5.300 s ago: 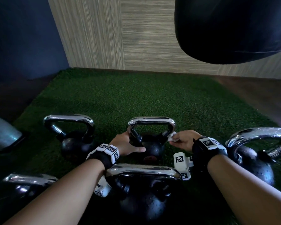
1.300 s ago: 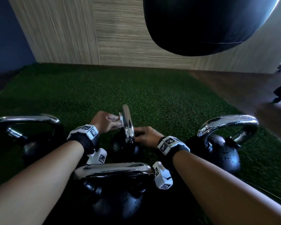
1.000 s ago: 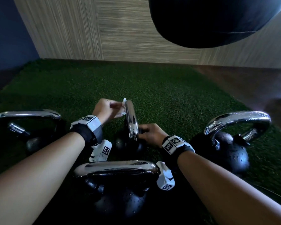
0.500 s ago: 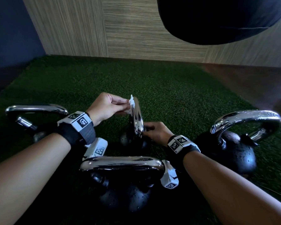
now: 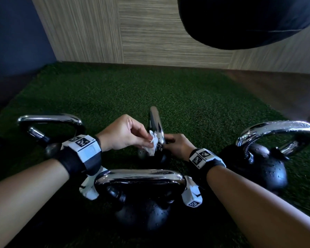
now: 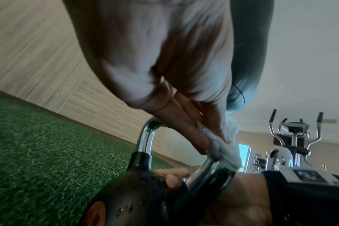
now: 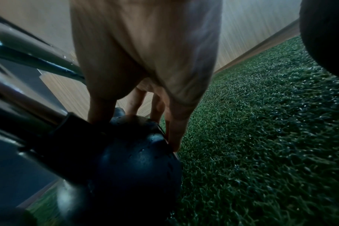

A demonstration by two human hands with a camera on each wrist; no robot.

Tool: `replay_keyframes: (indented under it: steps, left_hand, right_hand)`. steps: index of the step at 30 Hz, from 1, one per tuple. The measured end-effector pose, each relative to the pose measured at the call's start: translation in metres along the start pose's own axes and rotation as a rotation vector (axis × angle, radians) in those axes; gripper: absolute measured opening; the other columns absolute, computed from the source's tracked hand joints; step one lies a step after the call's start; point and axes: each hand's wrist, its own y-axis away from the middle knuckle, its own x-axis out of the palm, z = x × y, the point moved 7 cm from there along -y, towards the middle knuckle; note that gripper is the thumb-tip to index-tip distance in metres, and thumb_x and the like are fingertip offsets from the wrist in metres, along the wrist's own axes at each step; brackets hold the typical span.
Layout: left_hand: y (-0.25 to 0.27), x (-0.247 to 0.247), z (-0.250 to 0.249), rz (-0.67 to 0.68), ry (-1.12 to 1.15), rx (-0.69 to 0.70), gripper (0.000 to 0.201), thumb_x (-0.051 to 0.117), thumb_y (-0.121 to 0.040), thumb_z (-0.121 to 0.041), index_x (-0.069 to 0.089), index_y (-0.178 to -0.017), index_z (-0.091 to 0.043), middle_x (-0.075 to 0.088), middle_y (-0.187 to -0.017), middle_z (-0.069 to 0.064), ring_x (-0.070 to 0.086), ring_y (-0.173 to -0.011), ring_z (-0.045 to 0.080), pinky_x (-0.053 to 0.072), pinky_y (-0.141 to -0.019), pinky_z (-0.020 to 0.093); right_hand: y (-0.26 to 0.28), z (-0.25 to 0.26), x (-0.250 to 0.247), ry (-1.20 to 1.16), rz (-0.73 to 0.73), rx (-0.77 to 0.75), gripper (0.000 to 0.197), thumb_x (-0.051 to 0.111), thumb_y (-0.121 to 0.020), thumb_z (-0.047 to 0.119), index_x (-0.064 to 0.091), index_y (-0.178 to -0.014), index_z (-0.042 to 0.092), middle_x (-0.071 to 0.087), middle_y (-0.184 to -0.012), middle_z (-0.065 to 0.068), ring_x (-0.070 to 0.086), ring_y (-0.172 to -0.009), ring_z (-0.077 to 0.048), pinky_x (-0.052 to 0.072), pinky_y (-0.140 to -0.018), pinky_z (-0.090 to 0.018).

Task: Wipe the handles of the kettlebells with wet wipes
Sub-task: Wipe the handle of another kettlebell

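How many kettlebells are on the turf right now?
4: the left kettlebell, the small middle kettlebell, the right kettlebell, and the nearest kettlebell. More may sit outside the view.

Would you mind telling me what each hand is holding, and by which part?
The left hand pinches a wet wipe by its upper part, pressed to the chrome handle of the middle kettlebell; the right hand grips that kettlebell round its black ball.

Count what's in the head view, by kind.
Kettlebells: 4 (left kettlebell, middle kettlebell, front kettlebell, right kettlebell)
Wipe: 1
Punching bag: 1
Total: 6
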Motion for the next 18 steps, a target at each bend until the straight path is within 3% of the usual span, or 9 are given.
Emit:
replay_keyframes:
  steps: [4, 6, 8, 10, 11, 13, 15, 18]
  left_hand:
    - [0.007, 0.008, 0.004, 0.005, -0.143, 0.051, 0.017, 0.092, -0.07, -0.017, 0.081, -0.077, -0.028, 0.079, -0.078, -0.012, 0.073, -0.074, 0.002, 0.053, -0.072, 0.014]
    - [0.01, 0.015, 0.015, -0.007, -0.207, 0.016, 0.021, 0.092, -0.073, -0.015, 0.081, -0.078, -0.033, 0.078, -0.079, -0.016, 0.074, -0.076, 0.001, 0.053, -0.074, 0.014]
    - [0.01, 0.018, 0.025, -0.026, -0.234, -0.058, 0.024, 0.092, -0.073, -0.015, 0.08, -0.078, -0.035, 0.078, -0.079, -0.019, 0.074, -0.077, -0.001, 0.054, -0.076, 0.012]
    - [0.009, 0.018, 0.031, -0.016, -0.24, -0.107, 0.019, 0.092, -0.073, -0.019, 0.081, -0.08, -0.034, 0.078, -0.079, -0.021, 0.073, -0.078, -0.003, 0.052, -0.076, 0.009]
    - [0.009, 0.016, 0.03, -0.008, -0.246, -0.118, 0.015, 0.091, -0.074, -0.023, 0.082, -0.082, -0.032, 0.078, -0.08, -0.02, 0.073, -0.079, -0.003, 0.052, -0.076, 0.009]
    - [0.009, 0.006, 0.029, 0.004, -0.21, -0.161, 0.017, 0.091, -0.073, -0.029, 0.084, -0.088, -0.026, 0.08, -0.084, -0.014, 0.075, -0.079, 0.003, 0.055, -0.075, 0.015]
    - [0.007, -0.014, 0.026, -0.056, -0.104, -0.216, 0.019, 0.089, -0.074, -0.024, 0.083, -0.091, -0.019, 0.081, -0.087, -0.004, 0.075, -0.078, 0.009, 0.06, -0.073, 0.022]
    - [0.01, -0.053, 0.009, -0.239, 0.19, -0.277, 0.014, 0.085, -0.072, -0.011, 0.08, -0.085, -0.015, 0.081, -0.087, 0.006, 0.075, -0.076, 0.013, 0.063, -0.069, 0.022]
  right_hand:
    - [0.001, 0.003, -0.002, 0.042, -0.01, 0.009, 0.038, 0.083, -0.084, 0.012, 0.075, -0.121, 0.007, 0.074, -0.093, 0.002, 0.064, -0.068, 0.009, 0.048, -0.065, -0.006]
    - [0.001, 0.005, -0.001, 0.083, -0.024, -0.004, 0.034, 0.084, -0.084, 0.014, 0.077, -0.117, 0.012, 0.074, -0.086, 0.007, 0.065, -0.068, 0.007, 0.053, -0.072, -0.013]
    - [0.007, 0.012, -0.001, 0.18, -0.022, -0.015, 0.03, 0.084, -0.082, 0.025, 0.08, -0.112, 0.024, 0.077, -0.089, 0.009, 0.071, -0.082, -0.003, 0.057, -0.085, -0.026]
    - [0.014, 0.023, -0.004, 0.26, 0.011, -0.002, 0.028, 0.083, -0.084, 0.032, 0.079, -0.112, 0.031, 0.076, -0.088, 0.015, 0.069, -0.081, 0.006, 0.051, -0.079, -0.012]
    - [0.016, 0.029, -0.007, 0.298, 0.043, 0.006, 0.025, 0.082, -0.085, 0.033, 0.079, -0.11, 0.032, 0.074, -0.083, 0.018, 0.064, -0.072, 0.014, 0.045, -0.069, -0.004]
    - [0.017, 0.044, -0.018, 0.411, 0.038, 0.015, 0.02, 0.083, -0.083, 0.034, 0.082, -0.103, 0.03, 0.073, -0.08, 0.018, 0.062, -0.067, 0.015, 0.04, -0.059, -0.002]
    - [0.018, 0.068, -0.039, 0.504, -0.062, -0.004, 0.013, 0.084, -0.083, 0.03, 0.083, -0.096, 0.027, 0.076, -0.084, 0.013, 0.065, -0.073, 0.005, 0.042, -0.059, -0.006]
    - [0.03, 0.116, -0.061, 0.442, -0.201, -0.144, 0.011, 0.084, -0.084, 0.024, 0.082, -0.094, 0.025, 0.076, -0.078, 0.012, 0.065, -0.062, 0.008, 0.052, -0.063, -0.016]
